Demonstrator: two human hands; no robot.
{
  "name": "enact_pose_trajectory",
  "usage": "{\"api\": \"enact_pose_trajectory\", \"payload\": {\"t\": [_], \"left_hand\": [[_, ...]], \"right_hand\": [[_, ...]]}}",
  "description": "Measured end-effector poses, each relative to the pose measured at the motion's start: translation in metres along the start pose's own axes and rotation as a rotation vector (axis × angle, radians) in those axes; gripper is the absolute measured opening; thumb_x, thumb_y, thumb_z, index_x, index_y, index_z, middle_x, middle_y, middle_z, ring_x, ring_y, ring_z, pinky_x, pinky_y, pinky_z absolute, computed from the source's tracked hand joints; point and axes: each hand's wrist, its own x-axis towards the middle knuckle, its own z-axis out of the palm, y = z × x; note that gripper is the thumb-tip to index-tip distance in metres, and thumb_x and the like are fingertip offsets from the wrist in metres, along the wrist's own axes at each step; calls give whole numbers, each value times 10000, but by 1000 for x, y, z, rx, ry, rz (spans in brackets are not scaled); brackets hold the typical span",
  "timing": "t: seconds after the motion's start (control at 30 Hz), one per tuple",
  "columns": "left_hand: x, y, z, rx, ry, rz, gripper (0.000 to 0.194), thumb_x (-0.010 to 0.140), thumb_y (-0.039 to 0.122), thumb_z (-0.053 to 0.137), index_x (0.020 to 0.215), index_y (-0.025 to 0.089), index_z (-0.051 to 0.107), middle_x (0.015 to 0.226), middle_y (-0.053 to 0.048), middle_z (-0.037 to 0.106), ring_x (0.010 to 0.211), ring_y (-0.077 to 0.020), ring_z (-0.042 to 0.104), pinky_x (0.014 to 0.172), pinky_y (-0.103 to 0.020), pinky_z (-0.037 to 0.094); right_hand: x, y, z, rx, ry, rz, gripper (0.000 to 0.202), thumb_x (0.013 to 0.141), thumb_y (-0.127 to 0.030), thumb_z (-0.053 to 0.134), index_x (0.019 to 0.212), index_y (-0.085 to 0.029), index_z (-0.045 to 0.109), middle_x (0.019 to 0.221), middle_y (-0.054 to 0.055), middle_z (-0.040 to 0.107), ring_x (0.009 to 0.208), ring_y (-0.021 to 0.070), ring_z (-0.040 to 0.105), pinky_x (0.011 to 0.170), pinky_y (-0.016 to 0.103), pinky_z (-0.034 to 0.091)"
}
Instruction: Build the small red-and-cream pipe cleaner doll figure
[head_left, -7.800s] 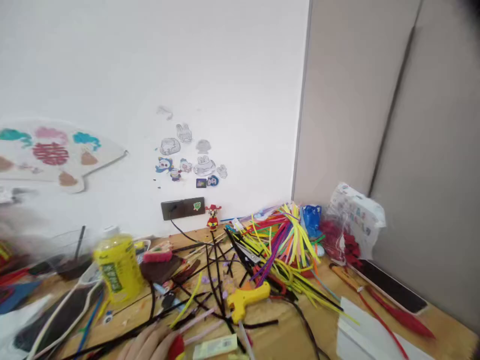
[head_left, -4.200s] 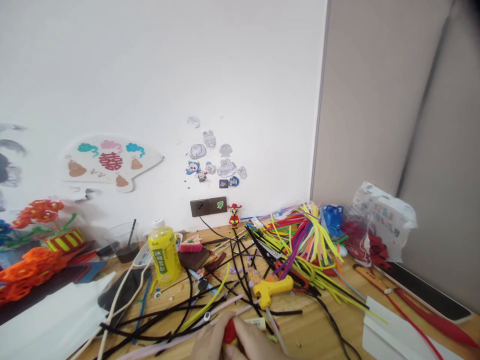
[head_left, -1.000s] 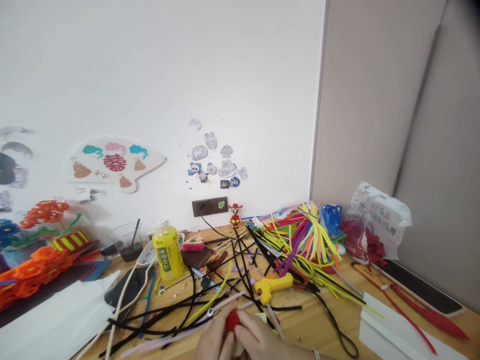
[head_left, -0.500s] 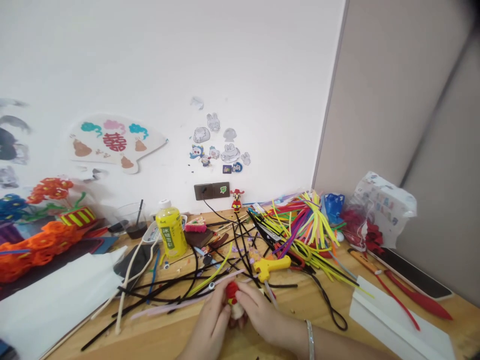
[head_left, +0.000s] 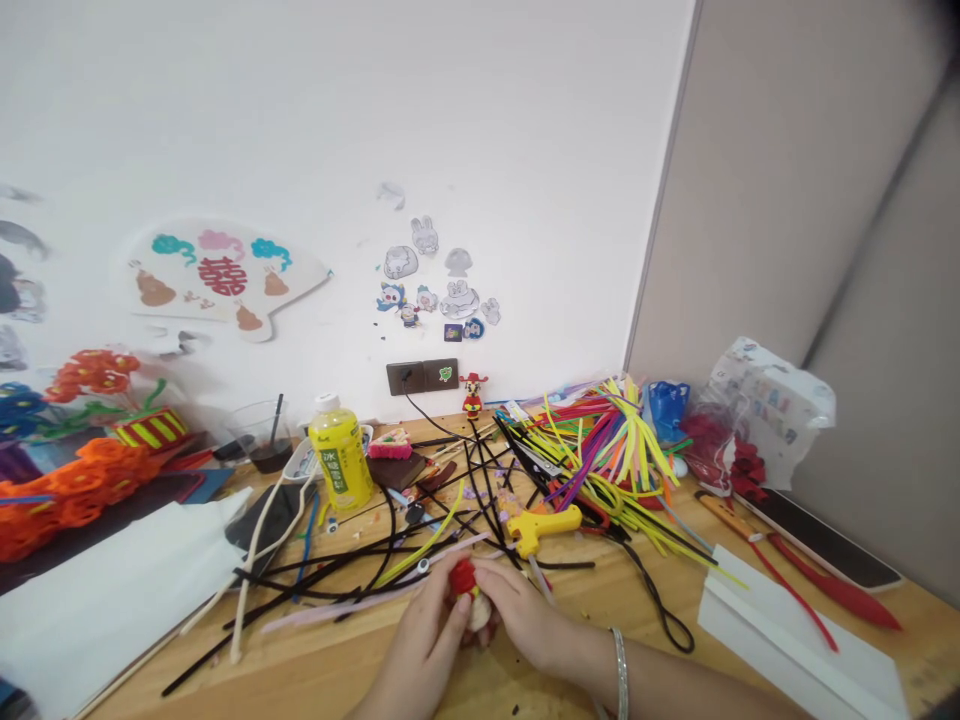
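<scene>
On the wooden desk (head_left: 619,608), my left hand (head_left: 426,632) and right hand (head_left: 531,618) clasp a red-topped craft piece (head_left: 464,575), seemingly part-built; what's left, I can't tell!

On the table (head_left: 315,665), the bottle (head_left: 341,455) stands left of the glue gun (head_left: 541,527). The figurine (head_left: 472,396) stands behind both, against the wall (head_left: 525,180), below the stickers (head_left: 439,275).

Both hands (head_left: 471,612) around a small red-topped figure (head_left: 466,578).
</scene>
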Motion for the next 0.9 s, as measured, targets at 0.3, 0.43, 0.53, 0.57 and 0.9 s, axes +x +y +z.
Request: {"api": "enact_pose_trajectory", "payload": {"t": [0.3, 0.43, 0.53, 0.57, 0.9], "left_hand": [[1, -8, 7, -108, 7, -43, 388, 841, 358, 409, 1197, 203, 424, 1221, -101, 529, 1104, -222, 489, 952, -361, 364], [3, -6, 8, -193, 28, -97, 390, 820, 385, 445, 1167, 208, 456, 1222, -92, 529, 1109, -237, 480, 954, -364, 354], [6, -3, 3, -356, -11, -187, 435, 807, 436, 449, 1178, 209, 454, 1212, -91, 543, 1056, -249, 519, 905, -375, 400], [7, -2, 2, -404, -11, -205, 447, 796, 454, 462, 1170, 210, 467, 1213, -86, 545, 1066, -252, 512, 911, -374, 397], [11, -3, 4, -593, 41, -227, 480, 699, 490, 591, 1084, 214, 516, 1133, -77, 592, 1013, -266, 546, 803, -334, 464]], "right_hand": [[-4, -5, 2, -5, -18, -52, 313, 857, -342, 295, 954, -194, 554, 743, 19, 520, 587, 114, 460, 491, 214, 366], [-7, -6, 4, -74, 11, -81, 298, 856, -331, 301, 968, -195, 541, 728, 16, 501, 606, 123, 453, 510, 225, 369], [-2, 3, 7, 32, 33, -42, 307, 840, -328, 300, 976, -168, 524, 636, -6, 469, 536, 107, 412, 480, 215, 341], [1, 7, 8, 103, 31, -18, 308, 825, -330, 306, 960, -157, 522, 602, -16, 454, 505, 99, 395, 455, 205, 325], [18, 23, 4, 354, -8, 22, 322, 712, -400, 421, 842, -133, 545, 496, -48, 432, 364, 59, 351, 343, 164, 285]]}}
